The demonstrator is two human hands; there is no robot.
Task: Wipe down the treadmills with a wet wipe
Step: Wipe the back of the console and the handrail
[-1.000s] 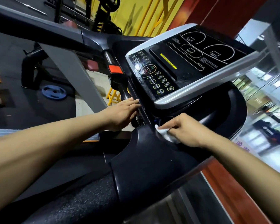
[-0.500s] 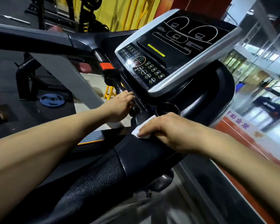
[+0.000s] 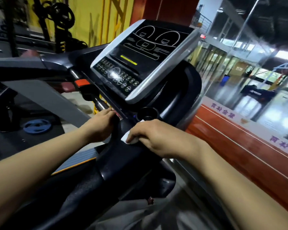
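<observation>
A black treadmill fills the view, its console (image 3: 140,63) tilted toward me with a button panel and a silver rim. My right hand (image 3: 158,136) lies across the black right handrail (image 3: 121,165) just below the console, fingers curled over a white wet wipe (image 3: 125,138) and pressing it onto the rail. Only a corner of the wipe shows under the fingers. My left hand (image 3: 101,127) rests on the inner edge of the console base beside a chrome grip bar (image 3: 98,103); what its fingertips touch is partly hidden.
A round cup holder (image 3: 147,112) sits just past my right hand. An orange safety tab (image 3: 81,83) is on the crossbar. A blue weight plate (image 3: 37,126) lies on the floor at left. A glass wall and red ledge (image 3: 239,146) run along the right.
My right hand has slid the wipe back along the handrail, away from the console base. My view has swung right and closer. The left hand has stayed by the console edge.
</observation>
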